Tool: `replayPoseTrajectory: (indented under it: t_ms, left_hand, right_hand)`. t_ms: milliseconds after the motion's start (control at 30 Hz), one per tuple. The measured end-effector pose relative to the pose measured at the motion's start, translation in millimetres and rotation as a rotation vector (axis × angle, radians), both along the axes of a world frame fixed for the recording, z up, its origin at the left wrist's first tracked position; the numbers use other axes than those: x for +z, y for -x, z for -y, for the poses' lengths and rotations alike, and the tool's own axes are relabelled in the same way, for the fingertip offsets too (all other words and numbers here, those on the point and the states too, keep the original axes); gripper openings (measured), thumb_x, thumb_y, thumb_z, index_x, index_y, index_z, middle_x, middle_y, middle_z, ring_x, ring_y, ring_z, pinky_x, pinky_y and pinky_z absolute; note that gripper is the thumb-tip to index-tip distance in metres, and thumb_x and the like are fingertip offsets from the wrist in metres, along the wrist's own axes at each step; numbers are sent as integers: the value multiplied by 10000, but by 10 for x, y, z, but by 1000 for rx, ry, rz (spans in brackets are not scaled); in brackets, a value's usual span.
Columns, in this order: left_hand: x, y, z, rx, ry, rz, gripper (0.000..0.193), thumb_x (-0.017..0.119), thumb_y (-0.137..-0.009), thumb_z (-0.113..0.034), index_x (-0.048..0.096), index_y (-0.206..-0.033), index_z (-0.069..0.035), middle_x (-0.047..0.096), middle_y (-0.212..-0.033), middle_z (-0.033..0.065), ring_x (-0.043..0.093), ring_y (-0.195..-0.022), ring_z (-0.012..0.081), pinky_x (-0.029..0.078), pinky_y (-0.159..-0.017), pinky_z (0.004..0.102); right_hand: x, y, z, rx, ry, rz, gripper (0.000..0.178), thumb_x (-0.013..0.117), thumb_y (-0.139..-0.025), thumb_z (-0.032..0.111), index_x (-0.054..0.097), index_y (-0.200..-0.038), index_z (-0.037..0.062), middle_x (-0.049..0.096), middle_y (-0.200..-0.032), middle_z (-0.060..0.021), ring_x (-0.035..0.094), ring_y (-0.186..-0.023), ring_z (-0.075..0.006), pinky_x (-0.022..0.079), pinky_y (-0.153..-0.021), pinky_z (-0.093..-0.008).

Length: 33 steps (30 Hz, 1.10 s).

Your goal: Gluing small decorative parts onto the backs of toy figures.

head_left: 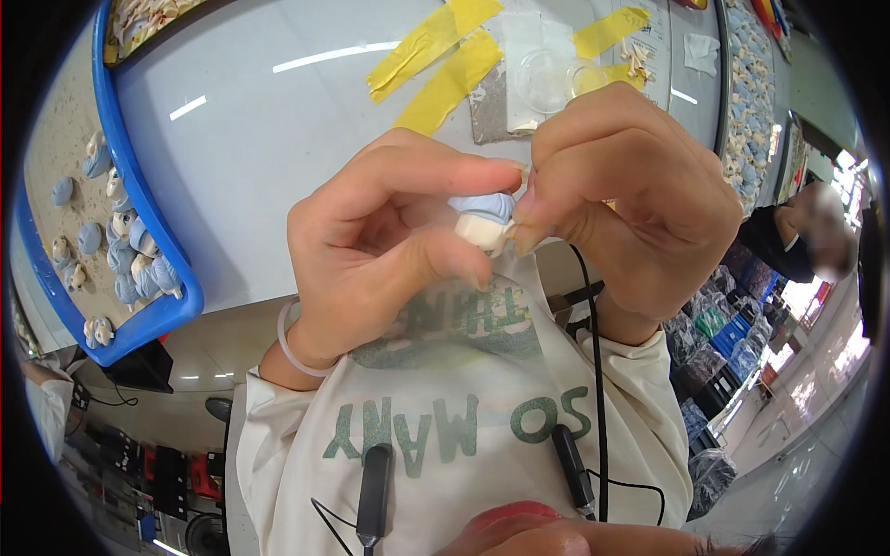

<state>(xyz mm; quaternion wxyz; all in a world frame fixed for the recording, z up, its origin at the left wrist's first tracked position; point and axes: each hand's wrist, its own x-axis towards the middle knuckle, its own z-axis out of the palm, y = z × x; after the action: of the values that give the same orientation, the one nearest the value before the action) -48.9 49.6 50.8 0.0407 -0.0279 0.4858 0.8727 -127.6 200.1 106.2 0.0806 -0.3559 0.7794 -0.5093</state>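
Note:
Close to my chest, above the table's near edge, my left hand (371, 227) pinches a small figurine head (484, 225) between thumb and forefinger. The head has a pale blue, ridged top and a cream lower part. My right hand (640, 181) is closed in a pinch at the head's right side, its thumb and forefinger on a small cream bit there. Whether that bit is joined to the head I cannot tell. My fingertips partly hide the head.
At the left, a blue-rimmed tray (190, 298) holds several similar heads. Yellow tape strips (436, 57), clear round dishes (545, 82) and small cream pieces (636, 59) lie on the table's far side. More blue and cream pieces (744, 102) fill a tray at right; a person (783, 239) is beyond.

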Motion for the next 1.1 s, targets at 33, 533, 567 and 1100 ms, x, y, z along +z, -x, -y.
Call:
replayPoseTrajectory:
  t_ms: [33,533,567,1100]
  left_hand:
    - [-13,1,-3,2,2,0,498,738,-672,-332,564,-961,33,551,-847,78,512,-755,115,382,-649,211]
    - [13,66,-106,114,682,-574,243,705,-658,-203,642,-883,-135,585,-993,52,486,-963,232,371,-851,353]
    - [45,27,-116,104,779,-553,283,725,-644,-216,624,-901,-155,568,-1006,62,445,-1019,251,379,-845,367]
    - [585,-432,1324,551,1658,-52,295,458,-898,-152,478,-1132,26,513,-1096,151,528,-944,232,438,-795,318]
  right_hand:
    - [-5,5,-1,1,-11,-19,129,627,-536,-63,594,-651,-14,566,-660,-105,519,-589,-159,376,-501,-230]
    - [13,-325,-148,-99,296,784,560,711,-598,-96,375,-1031,16,527,-988,-132,550,-863,-194,438,-755,-276]
    - [33,-325,-176,-127,298,781,472,686,-642,-55,401,-1013,8,543,-944,-123,552,-868,-188,445,-728,-270]
    - [-3,270,-2141,-1054,-782,-238,134,547,-747,72,603,-866,45,580,-856,-54,558,-703,-154,437,-620,-261]
